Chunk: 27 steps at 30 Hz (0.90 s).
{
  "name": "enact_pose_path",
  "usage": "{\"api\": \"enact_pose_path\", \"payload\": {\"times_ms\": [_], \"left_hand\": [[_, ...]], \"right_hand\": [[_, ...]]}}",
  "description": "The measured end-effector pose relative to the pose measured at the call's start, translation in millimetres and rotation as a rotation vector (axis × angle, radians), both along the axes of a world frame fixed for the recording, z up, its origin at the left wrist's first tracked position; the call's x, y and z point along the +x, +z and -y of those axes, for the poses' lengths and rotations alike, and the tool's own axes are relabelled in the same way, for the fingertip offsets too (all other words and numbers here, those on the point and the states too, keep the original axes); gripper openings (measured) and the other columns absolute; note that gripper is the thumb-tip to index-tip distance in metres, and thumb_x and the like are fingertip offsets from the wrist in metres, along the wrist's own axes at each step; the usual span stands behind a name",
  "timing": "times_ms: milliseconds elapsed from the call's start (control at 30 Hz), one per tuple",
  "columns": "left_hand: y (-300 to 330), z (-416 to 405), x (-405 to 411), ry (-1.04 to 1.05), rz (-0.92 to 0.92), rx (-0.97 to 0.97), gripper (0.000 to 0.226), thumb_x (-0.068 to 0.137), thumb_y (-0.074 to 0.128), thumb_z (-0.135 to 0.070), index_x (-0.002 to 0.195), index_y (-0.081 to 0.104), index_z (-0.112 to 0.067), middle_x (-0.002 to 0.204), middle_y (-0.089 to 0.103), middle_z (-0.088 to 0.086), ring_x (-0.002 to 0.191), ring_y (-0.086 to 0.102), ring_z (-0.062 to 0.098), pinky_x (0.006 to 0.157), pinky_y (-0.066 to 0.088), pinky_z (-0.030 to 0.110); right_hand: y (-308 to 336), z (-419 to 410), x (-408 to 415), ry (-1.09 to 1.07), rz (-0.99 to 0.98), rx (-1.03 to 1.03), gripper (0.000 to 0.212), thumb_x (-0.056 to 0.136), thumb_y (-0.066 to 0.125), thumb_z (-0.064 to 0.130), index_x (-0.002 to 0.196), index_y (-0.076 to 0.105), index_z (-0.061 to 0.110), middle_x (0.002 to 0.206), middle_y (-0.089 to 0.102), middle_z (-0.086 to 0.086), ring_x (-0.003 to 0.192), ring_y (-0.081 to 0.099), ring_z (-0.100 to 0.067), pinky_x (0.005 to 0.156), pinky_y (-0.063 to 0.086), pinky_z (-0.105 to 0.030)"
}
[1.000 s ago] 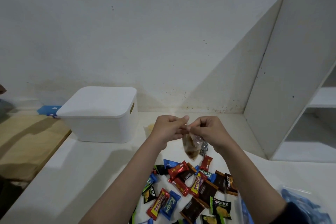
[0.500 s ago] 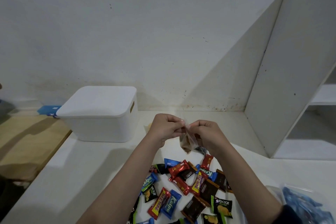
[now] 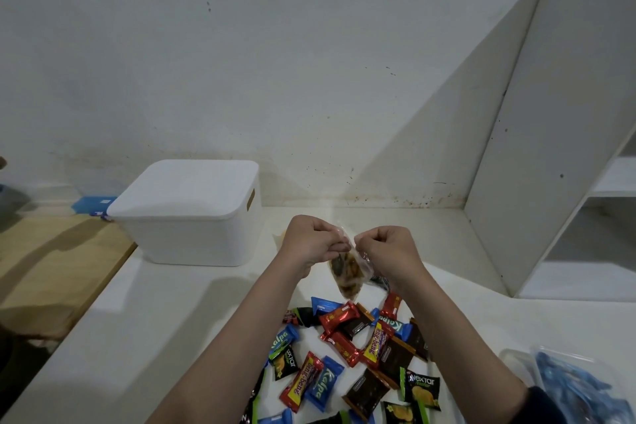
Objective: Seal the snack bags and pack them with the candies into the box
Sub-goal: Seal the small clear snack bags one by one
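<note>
The white counter [image 3: 144, 337] fills the lower view, giving a flat place to sort everything. At ten o'clock from the hands stands the white box [image 3: 192, 217], its lid on, parked near the wall, probably so the packing space in front stays free until filling begins. At six o'clock the wrapped candies [image 3: 351, 354] lie scattered within easy reach, waiting their turn. At four o'clock sits a clear container of blue packets [image 3: 578, 385]. The small clear snack bag [image 3: 347, 274] hangs in the air above the candies, so its brown contents settle away from the mouth. The left hand [image 3: 311, 244] and right hand [image 3: 389, 249] each have fingers curled tight, pinching the bag's top edge from opposite sides, apparently to press it closed.
</note>
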<state>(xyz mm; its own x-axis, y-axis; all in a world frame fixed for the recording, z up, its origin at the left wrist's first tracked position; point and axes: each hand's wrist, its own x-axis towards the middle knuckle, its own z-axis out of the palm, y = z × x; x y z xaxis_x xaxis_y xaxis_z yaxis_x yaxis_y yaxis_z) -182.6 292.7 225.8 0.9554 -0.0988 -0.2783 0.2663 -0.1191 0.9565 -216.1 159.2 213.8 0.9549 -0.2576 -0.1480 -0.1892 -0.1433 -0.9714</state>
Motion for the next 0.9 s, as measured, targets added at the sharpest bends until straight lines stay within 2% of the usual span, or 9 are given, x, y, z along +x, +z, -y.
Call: {"api": "enact_pose_path", "payload": {"times_ms": [100, 267, 433, 533, 633, 767, 900], "left_hand": [[2, -1, -1, -0.003, 0.01, 0.03, 0.002, 0.084, 0.063, 0.002, 0.086, 0.063, 0.003, 0.073, 0.069, 0.012, 0.055, 0.069, 0.008, 0.062, 0.058, 0.021], [6, -6, -3, -0.005, 0.033, 0.037, 0.013, 0.08, 0.067, 0.006, 0.091, 0.063, 0.009, 0.077, 0.067, 0.017, 0.063, 0.069, 0.014, 0.056, 0.057, 0.018], [11, -7, -3, 0.023, 0.048, 0.064, 0.014, 0.077, 0.067, 0.01, 0.09, 0.062, 0.011, 0.087, 0.065, 0.023, 0.067, 0.068, 0.02, 0.052, 0.054, 0.017], [10, -6, -3, 0.029, 0.053, 0.097, 0.011, 0.077, 0.066, 0.011, 0.086, 0.062, 0.01, 0.085, 0.065, 0.024, 0.065, 0.067, 0.021, 0.049, 0.053, 0.016], [9, -7, -2, 0.031, 0.041, 0.11, 0.011, 0.076, 0.064, 0.012, 0.087, 0.063, 0.012, 0.08, 0.064, 0.021, 0.063, 0.066, 0.019, 0.048, 0.053, 0.016], [6, -10, 0, 0.048, 0.01, 0.095, 0.004, 0.078, 0.064, 0.008, 0.082, 0.065, 0.009, 0.073, 0.066, 0.018, 0.062, 0.067, 0.017, 0.056, 0.058, 0.021], [4, -10, 0, 0.07, 0.0, 0.04, 0.008, 0.079, 0.063, 0.007, 0.085, 0.064, 0.011, 0.071, 0.066, 0.018, 0.059, 0.067, 0.016, 0.055, 0.058, 0.021]], "right_hand": [[0, 0, 0, 0.051, 0.041, -0.088, 0.014, 0.083, 0.062, 0.006, 0.071, 0.069, 0.009, 0.069, 0.066, -0.005, 0.065, 0.06, -0.015, 0.069, 0.056, -0.035], [1, 2, 3, 0.123, 0.081, -0.241, 0.011, 0.084, 0.065, 0.014, 0.074, 0.069, 0.015, 0.065, 0.067, -0.001, 0.063, 0.063, -0.016, 0.064, 0.055, -0.036], [1, 2, 6, 0.104, 0.093, -0.23, 0.01, 0.084, 0.065, 0.012, 0.076, 0.07, 0.011, 0.065, 0.069, -0.006, 0.069, 0.071, -0.023, 0.065, 0.056, -0.04], [1, 2, 7, 0.126, 0.081, -0.188, 0.008, 0.085, 0.065, 0.008, 0.079, 0.069, 0.007, 0.066, 0.068, -0.008, 0.066, 0.072, -0.021, 0.059, 0.057, -0.034], [0, 1, 7, 0.158, 0.073, -0.176, 0.007, 0.086, 0.063, 0.006, 0.082, 0.068, 0.004, 0.067, 0.067, -0.009, 0.067, 0.072, -0.02, 0.053, 0.051, -0.025], [1, 1, 7, 0.2, 0.071, -0.128, 0.007, 0.087, 0.063, 0.004, 0.083, 0.068, 0.003, 0.072, 0.068, -0.015, 0.073, 0.072, -0.026, 0.047, 0.047, -0.02], [2, 3, 8, 0.229, 0.071, -0.118, 0.008, 0.088, 0.061, 0.003, 0.083, 0.068, 0.004, 0.076, 0.069, -0.016, 0.072, 0.073, -0.023, 0.047, 0.048, -0.02]]}}
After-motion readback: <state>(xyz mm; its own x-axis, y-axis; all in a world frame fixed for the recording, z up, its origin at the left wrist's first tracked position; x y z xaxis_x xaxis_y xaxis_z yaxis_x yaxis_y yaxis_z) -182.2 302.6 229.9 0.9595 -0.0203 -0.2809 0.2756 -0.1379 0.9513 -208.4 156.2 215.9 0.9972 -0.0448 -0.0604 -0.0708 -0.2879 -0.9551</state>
